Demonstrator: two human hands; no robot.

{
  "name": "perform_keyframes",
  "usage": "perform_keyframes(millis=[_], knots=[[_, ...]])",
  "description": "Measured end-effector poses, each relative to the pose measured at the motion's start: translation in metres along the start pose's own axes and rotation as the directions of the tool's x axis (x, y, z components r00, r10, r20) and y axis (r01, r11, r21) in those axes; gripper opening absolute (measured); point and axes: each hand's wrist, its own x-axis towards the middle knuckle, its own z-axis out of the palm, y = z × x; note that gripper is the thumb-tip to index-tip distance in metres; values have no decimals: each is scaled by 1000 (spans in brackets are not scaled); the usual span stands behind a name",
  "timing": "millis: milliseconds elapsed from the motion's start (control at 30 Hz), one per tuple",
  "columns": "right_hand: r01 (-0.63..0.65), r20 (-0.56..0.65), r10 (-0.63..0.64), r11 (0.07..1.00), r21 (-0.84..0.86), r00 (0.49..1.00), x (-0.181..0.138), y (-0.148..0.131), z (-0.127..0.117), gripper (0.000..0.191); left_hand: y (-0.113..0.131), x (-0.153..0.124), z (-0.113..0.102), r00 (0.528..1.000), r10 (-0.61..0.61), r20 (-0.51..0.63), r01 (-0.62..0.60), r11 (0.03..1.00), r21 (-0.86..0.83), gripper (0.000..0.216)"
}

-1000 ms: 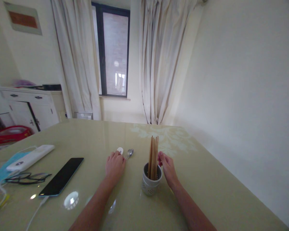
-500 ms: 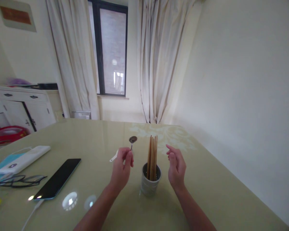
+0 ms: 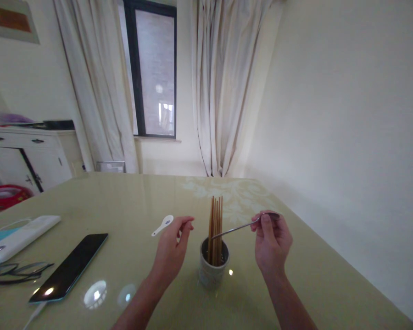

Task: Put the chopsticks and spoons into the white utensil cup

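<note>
Silver-coloured metal shows on a long-handled spoon (image 3: 237,228), which is gripped at its bowl end by the right hand (image 3: 271,245), the thumb being pressed against the bowl. The spoon is held above the surface (image 3: 117,201), on the side of the right edge. Its long axis is laid crosswise: the bowl is turned toward the right edge, and the handle is pointed toward the left edge, with a slight downward slant to its tip. The front of a bundle of wooden chopsticks (image 3: 216,220) is crossed by the handle's end; whether they are touched by it cannot be told.

The chopsticks are stood nearly upright in a grey cup (image 3: 213,275), which is set on the surface between the two hands. The left hand (image 3: 172,250) is raised just beside the cup, its fingers loosely bent and its thumb parted from them, its grip relaxed.

Beyond the left hand, a white spoon (image 3: 162,225) is laid flat, its bowl directed toward the far edge and its handle toward the near left corner. Nearer the left edge, a dark phone (image 3: 70,266) is placed slantwise, with glasses (image 3: 20,271) and a white oblong device (image 3: 27,236) set beside it.
</note>
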Motion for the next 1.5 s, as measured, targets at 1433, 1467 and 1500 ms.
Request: perform_keyframes(millis=[1433,1467,1500], knots=[[83,339,-8,975,-207,941,-45,5,8,20,11,-31,20,842,540,5,-539,841,-42,38],[41,272,12,981,-187,962,-42,5,9,20,11,-31,20,849,529,-5,-529,849,-25,38],[3,201,32,986,-169,979,-38,6,8,21,10,-32,21,860,510,-29,-510,860,-10,38]])
